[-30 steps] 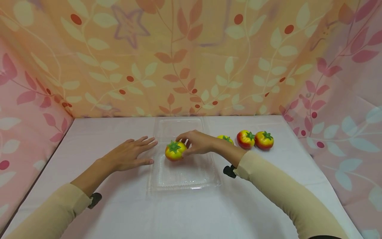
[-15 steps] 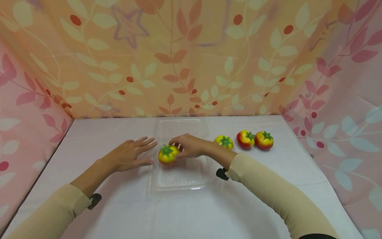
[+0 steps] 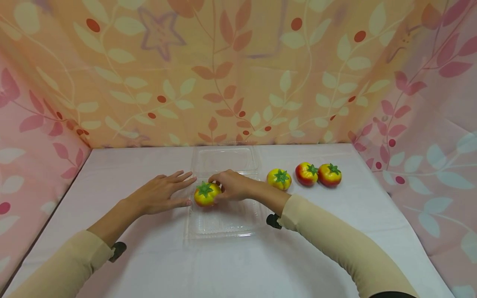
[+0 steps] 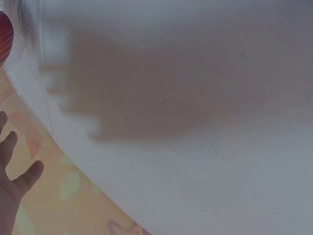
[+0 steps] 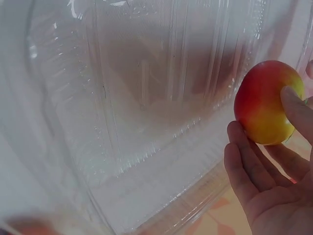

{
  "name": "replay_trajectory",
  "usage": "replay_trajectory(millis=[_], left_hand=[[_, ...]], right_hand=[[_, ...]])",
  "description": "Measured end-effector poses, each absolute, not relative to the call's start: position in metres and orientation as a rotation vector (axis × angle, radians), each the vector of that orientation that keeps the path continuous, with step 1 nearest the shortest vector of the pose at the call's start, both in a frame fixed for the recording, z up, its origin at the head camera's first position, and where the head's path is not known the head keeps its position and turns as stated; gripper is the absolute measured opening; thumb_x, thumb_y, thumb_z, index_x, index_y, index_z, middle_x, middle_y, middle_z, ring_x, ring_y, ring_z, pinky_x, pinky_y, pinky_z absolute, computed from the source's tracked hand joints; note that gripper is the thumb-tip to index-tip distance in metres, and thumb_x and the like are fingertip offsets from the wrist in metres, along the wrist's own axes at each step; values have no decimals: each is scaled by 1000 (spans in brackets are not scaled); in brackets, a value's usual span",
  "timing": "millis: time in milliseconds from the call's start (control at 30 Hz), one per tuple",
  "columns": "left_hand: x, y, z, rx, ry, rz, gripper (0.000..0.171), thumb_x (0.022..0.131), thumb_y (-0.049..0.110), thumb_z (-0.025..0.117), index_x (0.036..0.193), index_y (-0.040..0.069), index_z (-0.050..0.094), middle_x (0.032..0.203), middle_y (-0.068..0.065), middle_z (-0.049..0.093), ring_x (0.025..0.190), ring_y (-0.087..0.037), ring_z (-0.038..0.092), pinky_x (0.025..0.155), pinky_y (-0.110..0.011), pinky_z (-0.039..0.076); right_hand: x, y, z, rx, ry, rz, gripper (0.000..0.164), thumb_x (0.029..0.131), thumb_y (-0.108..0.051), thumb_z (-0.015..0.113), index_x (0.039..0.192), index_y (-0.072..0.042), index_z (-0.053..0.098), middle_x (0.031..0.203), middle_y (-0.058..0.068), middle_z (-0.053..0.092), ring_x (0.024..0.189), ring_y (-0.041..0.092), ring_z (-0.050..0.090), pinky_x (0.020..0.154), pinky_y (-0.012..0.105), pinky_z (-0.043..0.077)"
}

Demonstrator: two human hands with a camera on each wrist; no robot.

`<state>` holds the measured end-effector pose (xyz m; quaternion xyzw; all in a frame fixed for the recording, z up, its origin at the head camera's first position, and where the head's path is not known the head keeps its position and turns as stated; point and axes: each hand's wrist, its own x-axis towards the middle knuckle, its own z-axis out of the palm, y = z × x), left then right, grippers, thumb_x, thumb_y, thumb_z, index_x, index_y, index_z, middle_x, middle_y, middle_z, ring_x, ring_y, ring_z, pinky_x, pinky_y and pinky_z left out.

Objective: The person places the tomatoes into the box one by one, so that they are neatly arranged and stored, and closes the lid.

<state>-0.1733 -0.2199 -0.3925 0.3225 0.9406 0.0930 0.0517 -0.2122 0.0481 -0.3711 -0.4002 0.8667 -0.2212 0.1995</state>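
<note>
In the head view my right hand grips a yellow-and-red tomato with a green star-shaped leaf on top. The tomato is over the left side of a clear plastic clamshell box, whose lid lies folded back behind it. In the right wrist view the thumb and fingers pinch the tomato at the box's ribbed wall. My left hand hovers at the box's left edge, its fingers spread and straight, with nothing in it. The left wrist view shows only some fingertips and the hand's shadow.
Right of the box, three more tomatoes sit in a row on the white tablecloth: a yellow one, a red-and-yellow one and another beside it. A leaf-patterned curtain stands behind and along both sides.
My right hand has carried the tomato leftward and slightly toward me, to the left side of the box. The nearest loose tomato has come into full view. My left hand has stayed put.
</note>
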Motion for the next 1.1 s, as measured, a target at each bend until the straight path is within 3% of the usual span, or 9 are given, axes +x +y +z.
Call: replay_trajectory(millis=[367,967,1100], left_hand=[[-171,-220,-394,993,2864,278,77,95,66,48,154,18,39,159,-8,35,146,-36,30,107,-61,35],[-173,-221,-394,994,2866,291,77,94,65,49,154,18,39,158,-9,36,145,-36,32,106,-61,36],[-173,-221,-395,994,2867,292,77,94,65,50,154,18,40,158,-10,36,145,-37,31,106,-62,36]], right_hand=[[-209,46,-373,-1110,2463,-538,52,88,-21,78,131,1,60,120,12,68,99,21,67,88,27,54],[-210,50,-372,-1091,2436,-515,54,88,-21,78,134,-2,58,123,14,67,95,20,68,86,26,55],[-211,59,-367,-1103,2439,-524,54,89,-21,76,135,-1,58,121,16,67,95,22,69,92,33,52]])
